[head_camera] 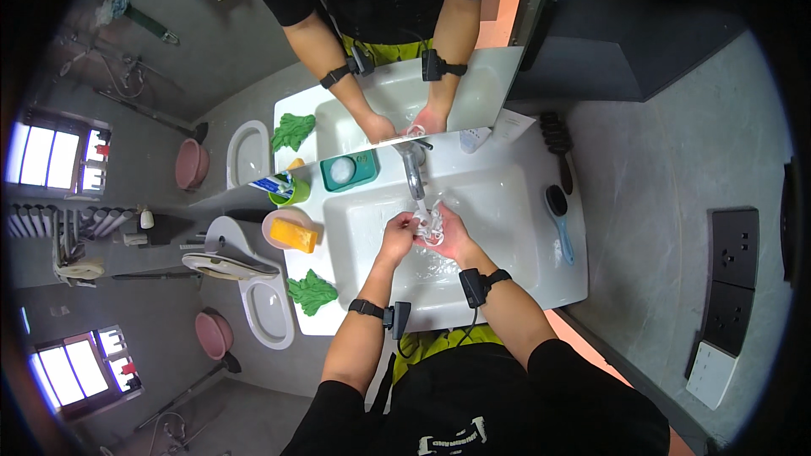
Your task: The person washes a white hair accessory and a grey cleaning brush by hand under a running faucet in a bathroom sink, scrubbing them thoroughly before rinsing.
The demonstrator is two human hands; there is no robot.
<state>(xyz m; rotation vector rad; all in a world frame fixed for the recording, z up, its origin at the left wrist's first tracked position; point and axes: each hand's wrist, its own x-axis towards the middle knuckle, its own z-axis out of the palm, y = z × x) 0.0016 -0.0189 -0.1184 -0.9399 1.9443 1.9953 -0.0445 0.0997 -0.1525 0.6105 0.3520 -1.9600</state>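
Observation:
Both my hands are over the white sink basin [494, 266], just below the chrome faucet [413, 174], and water runs from its spout. A tangled white cord or lace [431, 227] lies across the open palm of my right hand [453, 234]. My left hand [399, 235] pinches part of the cord with bent fingers at its left side. Water splashes on the basin floor beneath my hands. The mirror above the sink repeats my arms and hands.
Left on the rim are a green cloth [312, 292], a yellow sponge [293, 235] on a pink dish, a green cup [296, 191] and a teal soap dish [348, 171]. On the right lie a blue-handled brush [561, 228] and a dark hairbrush [560, 152]; tubes stand behind the faucet.

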